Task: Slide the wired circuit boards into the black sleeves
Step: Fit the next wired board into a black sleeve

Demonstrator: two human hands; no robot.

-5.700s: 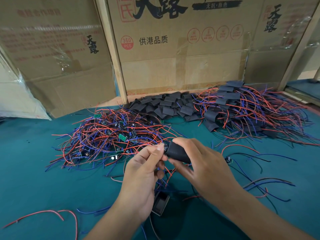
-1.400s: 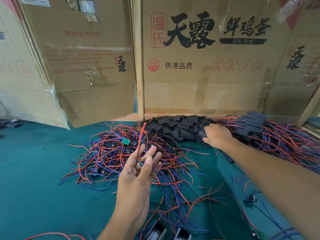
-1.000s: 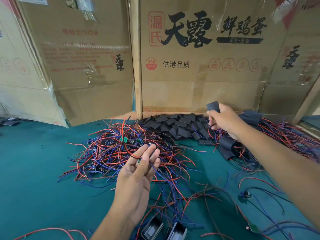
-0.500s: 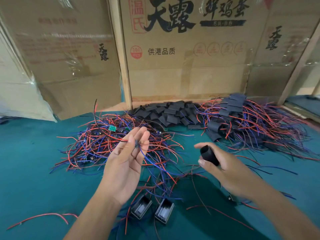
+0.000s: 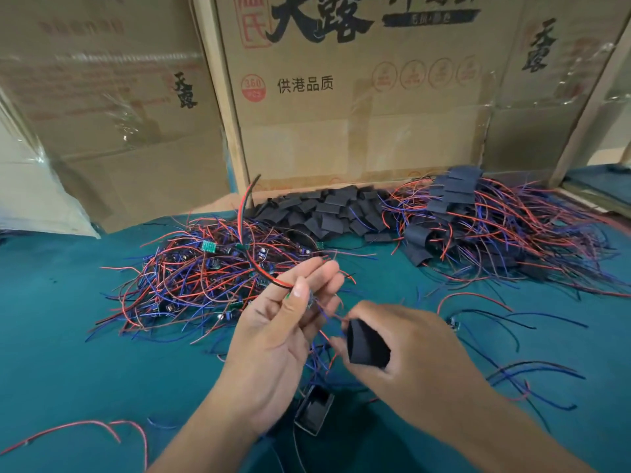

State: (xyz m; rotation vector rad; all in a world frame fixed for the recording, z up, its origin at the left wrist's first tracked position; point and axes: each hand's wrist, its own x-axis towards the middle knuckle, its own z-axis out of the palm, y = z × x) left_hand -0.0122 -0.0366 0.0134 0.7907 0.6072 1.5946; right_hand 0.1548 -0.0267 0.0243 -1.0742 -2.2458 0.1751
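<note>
Left hand (image 5: 290, 322): thumb pinches wired circuit board (image 5: 309, 298), leads trailing up, freeing the board end.
Right hand (image 5: 403, 349): grips black sleeve (image 5: 367, 343), mouth facing board, just right of it, likely for threading.

Big black brush characters "天露" run across the top of the middle cardboard box (image 5: 358, 107), cut by the upper frame edge. Below them, "供港品质" in small black print, beside a red round stamp reading "360". Vertical "天露" marks the left box (image 5: 112, 107) and the right box (image 5: 546, 80).
</note>
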